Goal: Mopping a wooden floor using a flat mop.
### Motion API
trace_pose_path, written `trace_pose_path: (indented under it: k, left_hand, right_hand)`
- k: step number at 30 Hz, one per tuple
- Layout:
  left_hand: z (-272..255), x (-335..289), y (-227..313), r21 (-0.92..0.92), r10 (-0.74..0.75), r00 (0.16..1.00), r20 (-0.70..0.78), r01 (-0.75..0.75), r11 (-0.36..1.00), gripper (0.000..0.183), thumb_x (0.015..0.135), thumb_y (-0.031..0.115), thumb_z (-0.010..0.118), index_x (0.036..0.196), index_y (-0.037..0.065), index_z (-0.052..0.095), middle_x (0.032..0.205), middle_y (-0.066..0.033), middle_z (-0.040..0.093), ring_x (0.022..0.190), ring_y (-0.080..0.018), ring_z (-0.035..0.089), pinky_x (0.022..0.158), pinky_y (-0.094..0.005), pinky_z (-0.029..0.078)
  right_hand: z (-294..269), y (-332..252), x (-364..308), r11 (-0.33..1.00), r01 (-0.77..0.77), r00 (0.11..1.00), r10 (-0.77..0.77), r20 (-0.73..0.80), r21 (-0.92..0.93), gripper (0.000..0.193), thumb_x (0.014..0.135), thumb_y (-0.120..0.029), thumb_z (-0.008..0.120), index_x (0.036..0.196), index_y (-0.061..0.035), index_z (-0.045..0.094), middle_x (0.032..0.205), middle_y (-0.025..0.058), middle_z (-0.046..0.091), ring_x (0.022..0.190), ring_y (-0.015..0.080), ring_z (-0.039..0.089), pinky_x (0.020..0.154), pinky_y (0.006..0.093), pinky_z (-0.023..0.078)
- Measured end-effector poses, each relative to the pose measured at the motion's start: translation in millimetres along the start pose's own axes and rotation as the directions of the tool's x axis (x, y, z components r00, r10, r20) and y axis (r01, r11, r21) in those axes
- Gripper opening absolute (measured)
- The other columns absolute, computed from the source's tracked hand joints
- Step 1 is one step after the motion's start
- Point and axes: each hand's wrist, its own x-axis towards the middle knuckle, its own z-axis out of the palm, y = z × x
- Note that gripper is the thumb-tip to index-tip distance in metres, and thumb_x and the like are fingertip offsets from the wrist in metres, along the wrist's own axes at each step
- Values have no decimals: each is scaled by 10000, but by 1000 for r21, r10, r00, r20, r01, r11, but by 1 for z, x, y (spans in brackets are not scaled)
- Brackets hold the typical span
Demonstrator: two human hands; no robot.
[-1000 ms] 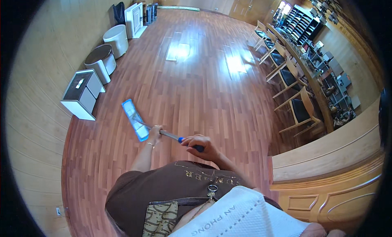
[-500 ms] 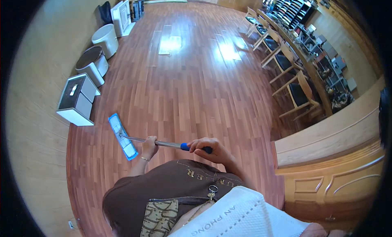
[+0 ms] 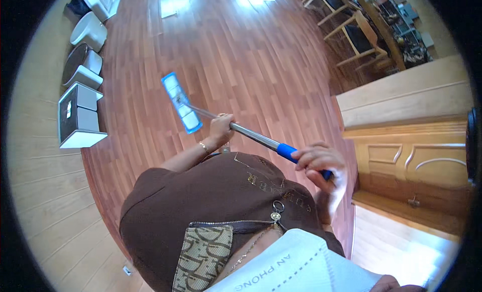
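A flat mop (image 3: 182,103) with a blue-edged, pale head lies on the reddish-brown wood floor, ahead and left of me. Its metal pole slants from the head down to the right, ending in a blue grip (image 3: 288,152) with a dark tip. My left hand (image 3: 222,128) is closed round the pole's lower part, a bracelet on that wrist. At the top end, my right hand (image 3: 321,164) is wrapped over the grip, its fingers partly bent round the dark tip.
Along the left wall stand a white cabinet with a dark top (image 3: 80,116), a round-topped white stool (image 3: 83,66) and a white rounded seat (image 3: 90,31). At the upper right, wooden chairs (image 3: 359,38) line a long cluttered counter. A wooden door (image 3: 409,166) is at right.
The mop head has moved right and farther from me across the floor. Both hands have shifted right with the pole, and the view has turned and tilted down.
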Motion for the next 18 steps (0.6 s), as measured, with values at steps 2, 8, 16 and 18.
trace_pose_path:
  k: [2, 8, 16, 18]
  left_hand:
    - [6, -6, 15, -19, 44, 993, 106, -42, 999, 206, 791, 244, 665, 718, 69, 585, 760, -152, 627, 801, -379, 605, 685, -511, 464]
    - [39, -47, 70, -210, 256, 926, 277, -201, 957, 143, 761, 179, 690, 725, 90, 584, 753, -135, 631, 811, -359, 605, 698, -485, 456]
    - [113, -118, 113, -458, 683, 671, 288, -530, 713, 345, 758, 157, 725, 665, 85, 400, 629, -109, 512, 688, -342, 548, 590, -423, 401]
    - [109, -137, 137, -416, 635, 619, 462, -481, 772, 334, 759, 165, 717, 667, 84, 406, 651, -111, 522, 697, -357, 559, 583, -447, 413]
  right_hand:
    - [16, -23, -25, 997, -19, 996, 12, -91, -78, 223, 769, -235, 702, 664, -84, 576, 749, 101, 702, 847, 296, 710, 751, 386, 434]
    - [67, -92, -117, 955, -140, 965, 74, -250, -260, 220, 827, -261, 686, 726, -90, 593, 760, 81, 705, 834, 289, 712, 751, 375, 447]
    - [123, -164, -209, 796, -132, 972, -13, -236, -591, 174, 765, -250, 722, 735, -96, 646, 766, 49, 692, 781, 235, 703, 682, 344, 488]
    - [129, -177, -223, 777, -56, 976, -90, -200, -627, 213, 757, -292, 750, 741, -112, 637, 777, 25, 684, 765, 200, 701, 642, 330, 490]
